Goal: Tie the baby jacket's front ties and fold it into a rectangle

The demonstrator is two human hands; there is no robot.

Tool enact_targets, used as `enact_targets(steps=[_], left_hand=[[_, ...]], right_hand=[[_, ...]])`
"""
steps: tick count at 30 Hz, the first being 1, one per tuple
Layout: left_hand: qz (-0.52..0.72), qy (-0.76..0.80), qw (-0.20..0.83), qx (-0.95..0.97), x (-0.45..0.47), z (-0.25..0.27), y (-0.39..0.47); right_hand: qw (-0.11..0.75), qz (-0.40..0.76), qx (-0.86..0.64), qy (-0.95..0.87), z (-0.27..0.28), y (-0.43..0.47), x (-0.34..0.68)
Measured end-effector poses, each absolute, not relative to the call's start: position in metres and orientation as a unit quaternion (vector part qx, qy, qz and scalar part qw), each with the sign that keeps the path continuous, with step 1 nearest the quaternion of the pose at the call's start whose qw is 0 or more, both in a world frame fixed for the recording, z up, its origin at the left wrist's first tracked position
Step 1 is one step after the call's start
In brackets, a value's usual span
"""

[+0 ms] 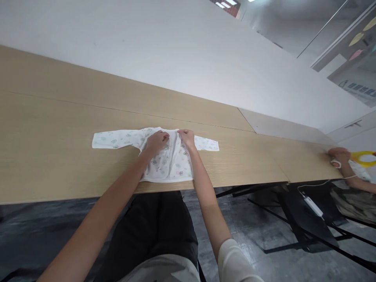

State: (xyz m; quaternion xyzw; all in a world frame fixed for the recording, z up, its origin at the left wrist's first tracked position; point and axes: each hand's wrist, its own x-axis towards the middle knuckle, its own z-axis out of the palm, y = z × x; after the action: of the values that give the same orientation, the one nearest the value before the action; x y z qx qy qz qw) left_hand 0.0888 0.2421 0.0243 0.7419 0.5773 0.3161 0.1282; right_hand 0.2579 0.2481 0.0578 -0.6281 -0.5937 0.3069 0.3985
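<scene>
A white long-sleeved baby shirt (pixel 160 166) with a small green and brown print lies spread on the table, its sleeves stretched out to both sides and its hem near the table's front edge. My right hand (pixel 187 137) pinches the fabric by the neckline, on the right side of the front opening. On the left front of the shirt rests my left hand (pixel 158 141), its fingers bent and closed on the cloth just below the collar. The fingertips of that hand are partly hidden.
The long wooden table (pixel 53 156) runs along a white wall (pixel 147 43). At the far right another person's hand (pixel 339 154) is on the table, near a yellow item (pixel 364 158). A black folding chair (pixel 302 219) with a white power strip (pixel 313 206) stands below.
</scene>
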Motion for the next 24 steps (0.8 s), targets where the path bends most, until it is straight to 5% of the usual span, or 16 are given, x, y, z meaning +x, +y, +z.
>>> enact_targets(steps=[12,24], left_hand=[[0.469,0.521,0.328,0.633,0.086,0.031,0.247],[0.473,0.526,0.343,0.617,0.088,0.030,0.246]], right_hand=[[0.405,0.339,-0.607,-0.593,0.054,0.243,0.234],[0.393,0.346,-0.604,-0.600,0.049,0.243,0.235]])
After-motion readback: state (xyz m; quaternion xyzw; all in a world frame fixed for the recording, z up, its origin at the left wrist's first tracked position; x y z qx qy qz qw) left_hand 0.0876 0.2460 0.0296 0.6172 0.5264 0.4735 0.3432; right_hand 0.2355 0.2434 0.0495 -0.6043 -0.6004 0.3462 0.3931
